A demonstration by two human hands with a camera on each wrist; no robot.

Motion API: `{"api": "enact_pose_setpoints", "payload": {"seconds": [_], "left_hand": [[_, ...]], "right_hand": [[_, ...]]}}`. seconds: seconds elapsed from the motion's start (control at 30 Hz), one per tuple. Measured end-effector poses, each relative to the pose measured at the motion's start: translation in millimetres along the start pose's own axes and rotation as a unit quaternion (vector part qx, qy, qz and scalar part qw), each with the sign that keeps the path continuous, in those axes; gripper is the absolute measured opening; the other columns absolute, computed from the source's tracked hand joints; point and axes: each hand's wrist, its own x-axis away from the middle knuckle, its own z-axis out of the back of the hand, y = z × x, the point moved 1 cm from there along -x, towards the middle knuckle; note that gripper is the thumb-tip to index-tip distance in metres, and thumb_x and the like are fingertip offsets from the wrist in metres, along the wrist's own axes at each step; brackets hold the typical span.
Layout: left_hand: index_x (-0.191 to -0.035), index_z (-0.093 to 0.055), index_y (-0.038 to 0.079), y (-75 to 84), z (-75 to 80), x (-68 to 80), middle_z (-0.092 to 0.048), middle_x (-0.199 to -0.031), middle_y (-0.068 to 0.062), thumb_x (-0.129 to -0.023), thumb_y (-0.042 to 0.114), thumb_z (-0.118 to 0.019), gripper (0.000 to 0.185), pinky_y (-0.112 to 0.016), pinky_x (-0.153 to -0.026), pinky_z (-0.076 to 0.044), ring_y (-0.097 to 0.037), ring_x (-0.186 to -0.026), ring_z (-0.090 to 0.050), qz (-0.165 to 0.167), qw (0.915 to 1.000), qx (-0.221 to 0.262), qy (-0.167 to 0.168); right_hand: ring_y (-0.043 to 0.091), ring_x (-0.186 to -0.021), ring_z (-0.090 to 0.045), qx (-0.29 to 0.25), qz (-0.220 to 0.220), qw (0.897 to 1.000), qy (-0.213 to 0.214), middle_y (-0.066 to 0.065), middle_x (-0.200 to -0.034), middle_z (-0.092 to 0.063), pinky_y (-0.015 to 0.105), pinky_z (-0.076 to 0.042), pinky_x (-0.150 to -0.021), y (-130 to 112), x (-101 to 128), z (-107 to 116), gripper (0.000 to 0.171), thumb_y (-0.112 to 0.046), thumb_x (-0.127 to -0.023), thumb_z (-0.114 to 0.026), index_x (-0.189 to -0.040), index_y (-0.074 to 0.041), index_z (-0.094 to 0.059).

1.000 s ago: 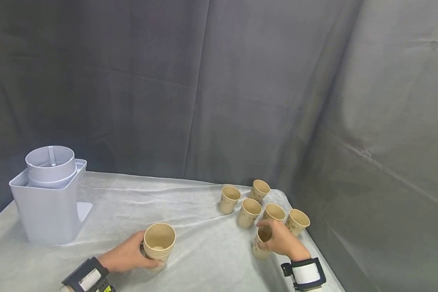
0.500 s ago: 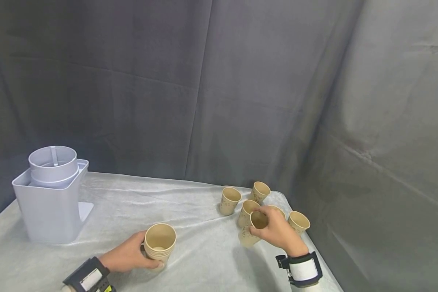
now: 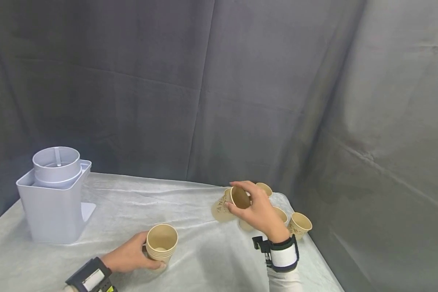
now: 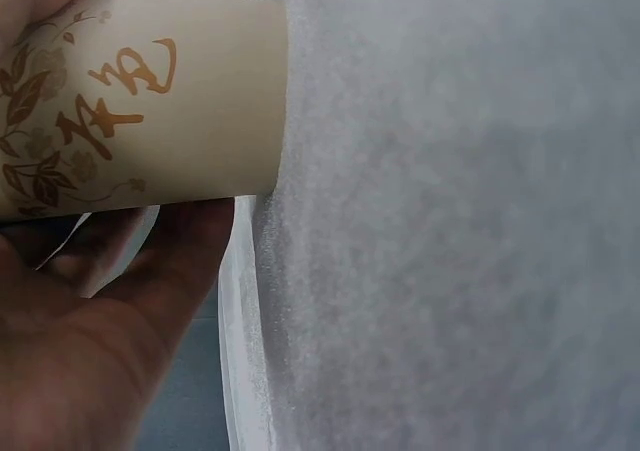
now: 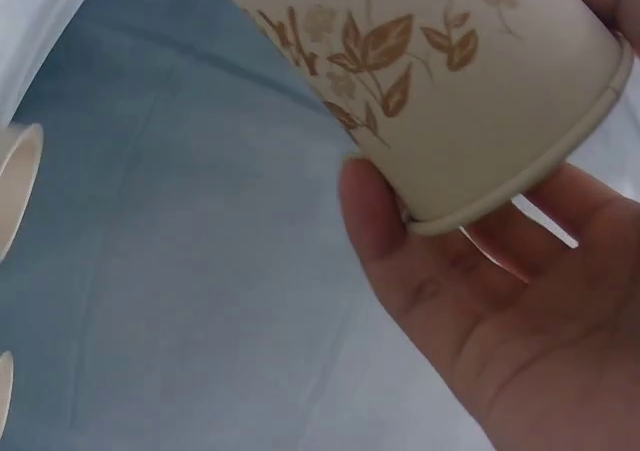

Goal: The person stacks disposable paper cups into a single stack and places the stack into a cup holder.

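A person's two bare hands work above a white cloth-covered worktop [image 3: 113,219]. The left hand [image 3: 133,255] has its grip curled round a stack of cups [image 3: 162,243], several beige paper cups nested mouth-up, near the person and left of centre; the left wrist view shows the lowest cup's base beside the cloth, though whether it touches is hard to tell. The right hand [image 3: 259,209] pinches a loose cup [image 3: 220,207] near its rim between thumb and fingers, farther from the person. This loose cup is tilted: its mouth faces the right palm, and its long axis slopes down and leftward to the base, roughly on the side where the stack lies. From the right grip, the stack is to the left and closer to the person, with bare cloth between them. Other cups are nearer the right hand than the left: one standing cup [image 3: 299,224] to its right, the rest partly hidden behind it. On the far left sits a white container [image 3: 52,207] with a round tub [image 3: 57,166] in its top.
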Motion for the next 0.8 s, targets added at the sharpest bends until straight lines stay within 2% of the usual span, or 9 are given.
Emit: {"api": "enact_pose_setpoints", "payload": {"seconds": [0.2, 0.37, 0.57, 0.8], "left_hand": [[-0.136, -0.059, 0.008, -1.4, -1.3, 0.8, -0.071, -0.119, -0.004, -0.078, 0.024, -0.089, 0.067, -0.026, -0.1, -0.046, -0.014, -0.113, -0.064, -0.014, 0.9998, -0.006, 0.008], [-0.135, -0.059, 0.009, -2.3, -1.4, 0.9, -0.071, -0.118, -0.002, -0.077, 0.023, -0.089, 0.067, -0.025, -0.101, -0.046, -0.013, -0.112, -0.064, -0.022, 0.9997, -0.005, 0.013], [-0.136, -0.059, 0.009, -3.9, -2.7, 1.3, -0.071, -0.118, -0.001, -0.077, 0.024, -0.09, 0.068, -0.025, -0.102, -0.045, -0.013, -0.112, -0.064, -0.024, 0.9995, -0.011, 0.015], [-0.132, -0.061, 0.012, -6.2, -2.8, -1.1, -0.071, -0.116, 0.004, -0.077, 0.028, -0.09, 0.063, -0.027, -0.1, -0.049, -0.009, -0.11, -0.064, -0.019, 0.9995, -0.022, 0.016]], "right_hand": [[0.016, -0.104, -0.058, -0.036, 0.053, 0.997, 0.043, -0.004, -0.123, -0.06, 0.031, -0.05, -0.075, -19.5, -7.3, -20.6, 0.049, -0.022, -0.082, -0.083, -0.129, -0.021, -0.067], [0.016, -0.109, -0.058, -0.072, 0.082, 0.993, 0.053, -0.003, -0.125, -0.058, 0.032, -0.051, -0.078, -33.1, -13.9, -39.3, 0.052, -0.022, -0.082, -0.082, -0.131, -0.023, -0.065], [0.015, -0.112, -0.057, -0.093, 0.098, 0.99, 0.046, -0.002, -0.126, -0.058, 0.032, -0.052, -0.082, -45.6, -17.2, -58.2, 0.053, -0.022, -0.082, -0.082, -0.132, -0.022, -0.065], [0.014, -0.111, -0.059, -0.105, 0.106, 0.989, 0.018, -0.003, -0.125, -0.059, 0.031, -0.054, -0.082, -56.7, -19.1, -73.4, 0.053, -0.026, -0.083, -0.083, -0.133, -0.022, -0.064]]}}
